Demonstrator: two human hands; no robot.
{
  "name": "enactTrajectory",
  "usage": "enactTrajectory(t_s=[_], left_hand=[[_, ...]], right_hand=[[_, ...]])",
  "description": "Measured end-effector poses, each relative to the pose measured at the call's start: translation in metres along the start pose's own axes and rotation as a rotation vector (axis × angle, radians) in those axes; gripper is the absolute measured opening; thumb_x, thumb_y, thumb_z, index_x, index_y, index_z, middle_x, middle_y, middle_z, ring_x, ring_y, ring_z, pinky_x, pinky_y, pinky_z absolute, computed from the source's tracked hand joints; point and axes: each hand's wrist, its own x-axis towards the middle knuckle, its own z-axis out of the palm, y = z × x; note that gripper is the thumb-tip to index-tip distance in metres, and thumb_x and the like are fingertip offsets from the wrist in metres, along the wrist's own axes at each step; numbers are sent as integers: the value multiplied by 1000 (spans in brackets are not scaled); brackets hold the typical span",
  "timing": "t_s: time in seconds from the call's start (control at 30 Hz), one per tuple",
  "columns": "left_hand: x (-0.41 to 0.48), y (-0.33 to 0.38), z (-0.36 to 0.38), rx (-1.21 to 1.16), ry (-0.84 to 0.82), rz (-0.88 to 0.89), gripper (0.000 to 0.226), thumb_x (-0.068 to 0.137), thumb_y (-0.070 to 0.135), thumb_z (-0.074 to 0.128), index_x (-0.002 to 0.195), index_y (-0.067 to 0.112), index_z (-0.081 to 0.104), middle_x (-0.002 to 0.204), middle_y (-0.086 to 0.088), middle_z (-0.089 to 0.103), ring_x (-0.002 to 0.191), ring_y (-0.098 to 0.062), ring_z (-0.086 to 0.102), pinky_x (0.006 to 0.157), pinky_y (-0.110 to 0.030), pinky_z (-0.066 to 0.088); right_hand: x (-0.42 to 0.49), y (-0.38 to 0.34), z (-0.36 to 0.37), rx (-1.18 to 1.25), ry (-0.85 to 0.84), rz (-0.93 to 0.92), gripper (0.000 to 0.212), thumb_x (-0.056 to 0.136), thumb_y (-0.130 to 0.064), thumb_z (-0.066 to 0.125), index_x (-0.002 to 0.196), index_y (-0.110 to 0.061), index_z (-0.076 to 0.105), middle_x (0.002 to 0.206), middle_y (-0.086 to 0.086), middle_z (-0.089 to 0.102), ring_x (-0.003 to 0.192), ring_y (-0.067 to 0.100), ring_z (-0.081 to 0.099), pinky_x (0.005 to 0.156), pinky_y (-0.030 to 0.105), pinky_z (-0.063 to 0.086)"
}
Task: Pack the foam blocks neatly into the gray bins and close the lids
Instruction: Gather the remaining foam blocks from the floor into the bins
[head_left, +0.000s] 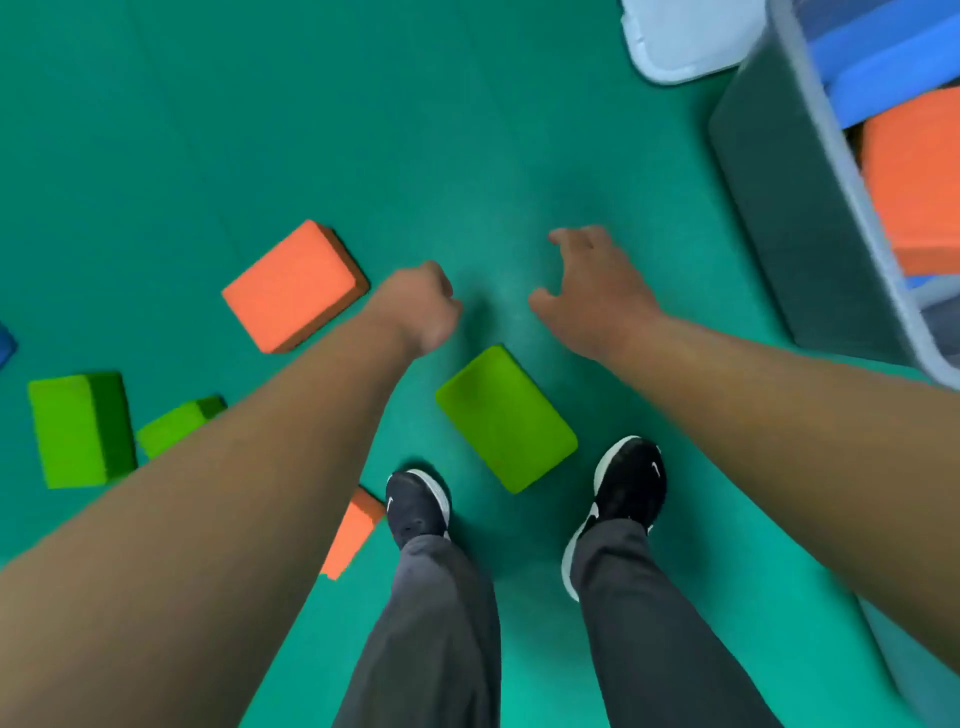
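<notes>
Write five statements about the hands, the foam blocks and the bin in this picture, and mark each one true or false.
1. The left hand holds the orange foam block. False: its fingers are curled on nothing, and that block lies on the floor beside it.
2. A green foam block lies on the floor just ahead of the shoes. True.
3. The gray bin holds blue blocks and an orange block. True.
4. The bin's lid is shut. False: the bin stands open, with its blocks showing.
5. The right hand grips a green block. False: its fingers are spread and it holds nothing.
</notes>
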Motion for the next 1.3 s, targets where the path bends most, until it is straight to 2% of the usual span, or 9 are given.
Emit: enactTrajectory(t_s=[0.27, 0.47, 0.6, 0.73, 0.9, 1.03, 1.17, 1.23, 1.3], left_hand=[[-37, -183, 126, -154, -98, -242, 43, 99, 23, 53, 139, 6, 53, 138, -19, 59, 126, -39, 55, 97, -38, 46], [-57, -314, 188, -126, -9, -431, 53, 87, 25, 66, 132, 2, 50, 133, -25, 51, 122, -47, 54, 104, -51, 49], [-58, -370, 215, -65, -81, -527, 86, 75, 31, 84, 144, 6, 38, 147, -20, 42, 133, -44, 44, 109, -53, 46], [-54, -393, 237, -51, -125, -481, 114, 64, 44, 93, 152, 9, 30, 154, -16, 39, 137, -42, 43, 111, -50, 44], [-53, -391, 247, 79, 36, -413, 93, 65, 51, 93, 134, 7, 48, 133, -18, 50, 124, -40, 48, 100, -51, 49], [-51, -395, 234, 13, -108, -467, 106, 53, 57, 97, 136, 8, 53, 131, -15, 48, 126, -39, 49, 100, -52, 51], [-52, -394, 213, 85, -226, -403, 109, 47, 71, 92, 134, 15, 60, 128, -14, 50, 125, -39, 52, 99, -50, 52], [-55, -386, 204, 151, -200, -358, 114, 44, 77, 89, 135, 15, 56, 128, -14, 50, 125, -38, 49, 101, -50, 50], [-60, -374, 195, 212, -152, -285, 119, 41, 81, 86, 133, 16, 50, 128, -14, 46, 125, -37, 46, 102, -48, 46]], right_hand=[[-5, -64, 161, -346, -316, -219, 71, 87, -46, 67, 148, -15, 47, 145, 14, 46, 131, 38, 48, 109, 50, 44], [18, -68, 239, -757, -463, -266, 80, 81, -41, 69, 151, -16, 40, 148, 10, 44, 135, 36, 44, 110, 49, 43], [34, -69, 265, -934, -502, -235, 71, 84, -34, 68, 148, -14, 42, 145, 12, 47, 137, 37, 44, 112, 49, 39], [40, -70, 281, -1017, -498, -212, 71, 83, -30, 70, 145, -14, 41, 143, 14, 48, 136, 38, 44, 114, 50, 39], [38, -76, 292, -1094, -549, -197, 71, 80, -28, 71, 140, -10, 39, 144, 13, 52, 136, 36, 48, 114, 49, 40], [33, -78, 298, -1155, -628, -153, 75, 77, -25, 76, 140, -11, 36, 141, 12, 51, 132, 38, 52, 107, 50, 46], [29, -79, 295, -1308, -691, -95, 92, 69, -44, 83, 147, -19, 42, 140, 13, 44, 133, 39, 44, 103, 51, 51], [29, -78, 290, -1333, -726, -61, 85, 70, -54, 81, 143, -23, 52, 140, 13, 41, 133, 38, 40, 103, 52, 51], [25, -75, 283, -1299, -748, -62, 87, 68, -55, 84, 143, -23, 52, 140, 13, 40, 133, 37, 39, 102, 51, 51]])
